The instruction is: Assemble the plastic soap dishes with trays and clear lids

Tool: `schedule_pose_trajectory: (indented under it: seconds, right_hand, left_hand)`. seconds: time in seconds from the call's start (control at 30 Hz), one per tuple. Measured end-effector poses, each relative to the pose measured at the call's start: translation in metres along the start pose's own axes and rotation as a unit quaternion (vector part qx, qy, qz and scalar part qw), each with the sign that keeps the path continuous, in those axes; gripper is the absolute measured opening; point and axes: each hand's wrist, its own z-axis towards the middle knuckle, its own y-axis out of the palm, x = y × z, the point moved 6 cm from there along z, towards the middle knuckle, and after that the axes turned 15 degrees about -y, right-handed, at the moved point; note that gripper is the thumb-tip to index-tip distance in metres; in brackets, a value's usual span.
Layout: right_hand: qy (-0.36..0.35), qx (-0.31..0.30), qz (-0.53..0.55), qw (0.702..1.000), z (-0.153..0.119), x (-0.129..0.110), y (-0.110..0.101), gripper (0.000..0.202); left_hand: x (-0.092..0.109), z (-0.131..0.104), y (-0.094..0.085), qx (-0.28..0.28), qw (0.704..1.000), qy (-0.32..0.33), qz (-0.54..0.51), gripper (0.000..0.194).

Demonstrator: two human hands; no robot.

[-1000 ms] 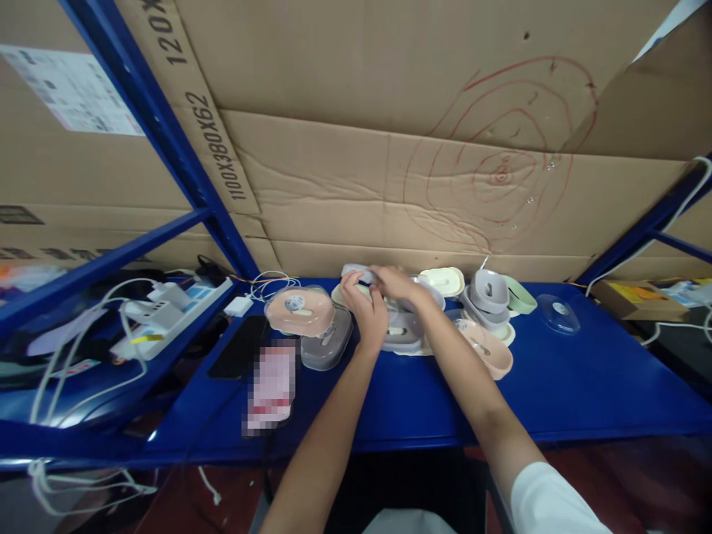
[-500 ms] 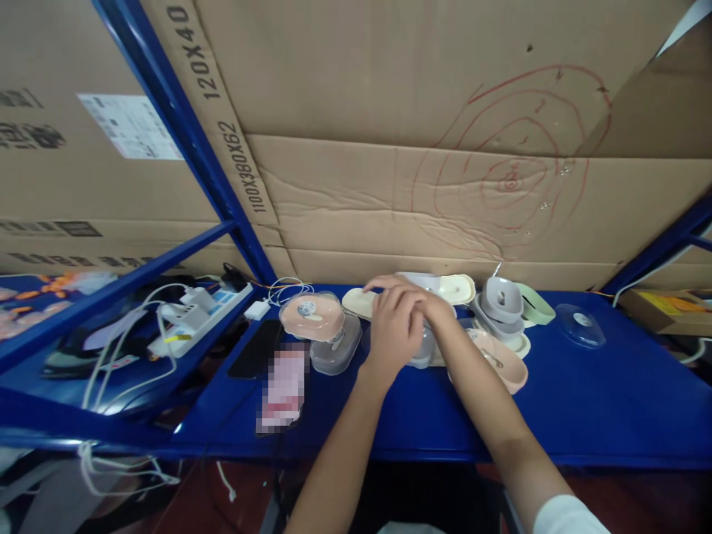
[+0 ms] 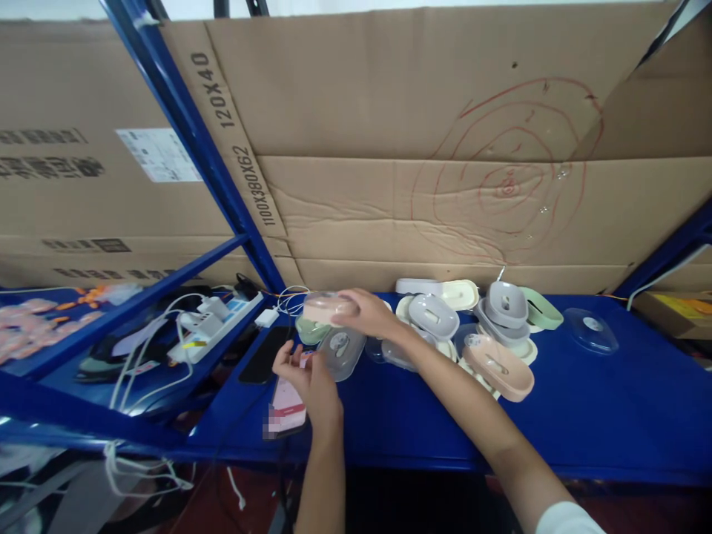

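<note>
The scene was viewed by one head-worn camera, aimed forward and down from above the near side of the tabletop (image 3: 589,415). The cardboard backing (image 3: 334,96) was faced toward twelve o'clock; nearer the lens, the left hand (image 3: 312,384) was framed at seven o'clock and the right hand (image 3: 368,315) at six o'clock.

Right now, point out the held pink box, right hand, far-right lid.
Pink box (image 3: 323,309): head view, pink body.
Right hand (image 3: 368,314): head view, back of hand.
Far-right lid (image 3: 590,334): head view, clear top.
</note>
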Motion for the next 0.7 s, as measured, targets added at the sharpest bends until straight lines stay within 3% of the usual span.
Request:
schedule_pose_trajectory:
  seconds: [0.1,0.17,0.27,0.33,0.43,0.57,0.7]
  right_hand:
    - [-0.011,0.000,0.111,0.994,-0.011,0.005,-0.041,0.063]
    - [-0.039,-0.005,0.132,0.991,-0.021,0.004,-0.066,0.066]
    - [-0.040,0.072,0.088,0.993,-0.040,0.010,-0.110,0.062]
    - [-0.022,0.108,0.101,0.989,-0.054,0.021,-0.135,0.057]
    - [0.024,0.109,0.124,0.986,-0.074,0.046,-0.164,0.046]
    - [0.097,0.185,-0.061,0.976,-0.098,0.085,-0.202,0.025]
    - [0.155,0.269,-0.165,0.936,-0.110,0.114,-0.214,0.019]
  left_hand:
    - [0.007,0.009,0.045,-0.080,0.992,-0.082,-0.052,0.054]
    - [0.016,0.009,0.092,-0.190,0.972,-0.115,-0.077,0.057]
    - [0.028,0.005,0.153,-0.279,0.947,-0.121,-0.100,0.066]
    - [0.027,-0.001,0.181,-0.335,0.928,-0.122,-0.112,0.075]
    - [0.009,-0.005,0.194,-0.357,0.917,-0.133,-0.115,0.081]
    - [-0.021,-0.002,0.185,-0.332,0.927,-0.137,-0.110,0.084]
    - [-0.039,0.000,0.184,-0.318,0.932,-0.136,-0.105,0.085]
